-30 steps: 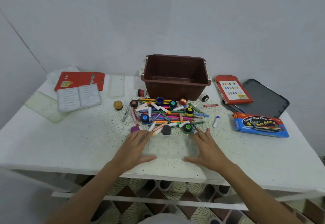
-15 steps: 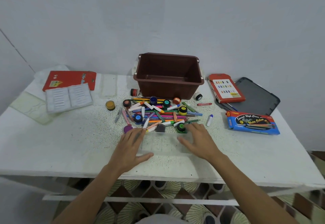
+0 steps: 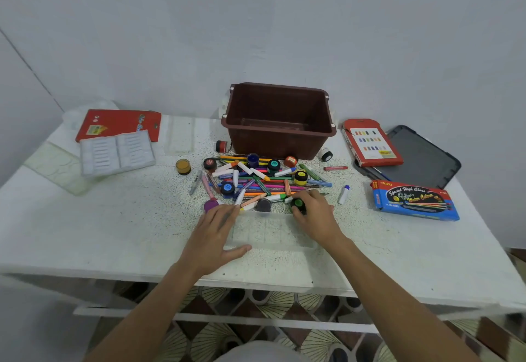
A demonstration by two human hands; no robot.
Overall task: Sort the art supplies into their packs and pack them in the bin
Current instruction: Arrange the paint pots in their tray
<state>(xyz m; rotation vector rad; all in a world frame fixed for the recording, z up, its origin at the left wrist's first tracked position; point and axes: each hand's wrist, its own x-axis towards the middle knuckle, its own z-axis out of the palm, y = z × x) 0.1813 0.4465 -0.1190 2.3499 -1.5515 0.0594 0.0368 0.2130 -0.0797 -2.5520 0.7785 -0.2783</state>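
Head view: clear tray (image 3: 273,232) was barely readable on speckled table (image 3: 113,233), near its front edge. Left hand (image 3: 212,236) lay flat on tray's left end, fingers straight. Right hand (image 3: 316,219) gripped green-lidded paint pot (image 3: 298,203), half hiding it, at near edge of marker pile (image 3: 256,179); brown bin (image 3: 279,145) stood behind it.

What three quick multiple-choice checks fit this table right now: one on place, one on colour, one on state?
1. Where is the blue box?
A on the table, right of the bin
B inside the bin
C on the floor

2. What colour is the cap of the paint pot in the right hand?
A yellow
B green
C red

3. The left hand is:
A clenched in a fist
B raised in the air
C lying flat on the clear tray

Key: A, the box lies off the bin's right side; B, green shows inside the grip; C, it rests straight on the tray's left end.
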